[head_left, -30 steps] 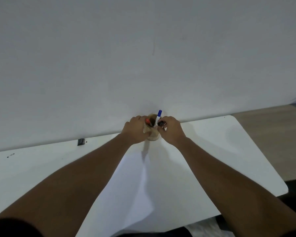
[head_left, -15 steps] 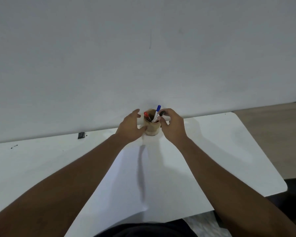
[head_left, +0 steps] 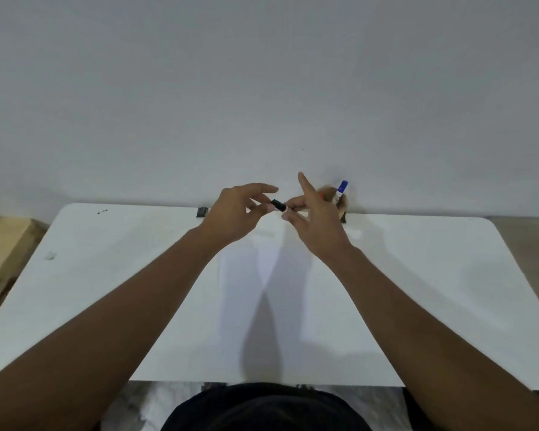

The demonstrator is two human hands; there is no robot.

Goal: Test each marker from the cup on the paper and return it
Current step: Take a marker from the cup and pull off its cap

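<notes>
Both hands hold a black marker (head_left: 279,205) above the paper (head_left: 262,293), near the cup (head_left: 339,202): left hand (head_left: 237,213) fingers pinch its cap, right hand (head_left: 315,225) fingers grip the barrel. It looks light, stiff and smooth, so grip the barrel firmly and pull the cap straight off.

One head-worn wide-angle camera looked forward and down over the table (head_left: 448,275), facing the wall (head_left: 262,73).

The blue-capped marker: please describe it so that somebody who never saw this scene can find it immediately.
Follow the far edge of the white table to the wall, just beyond the right hand. There a brown cup stands, partly hidden. The blue-capped marker rises from it, the only blue thing there.
</notes>
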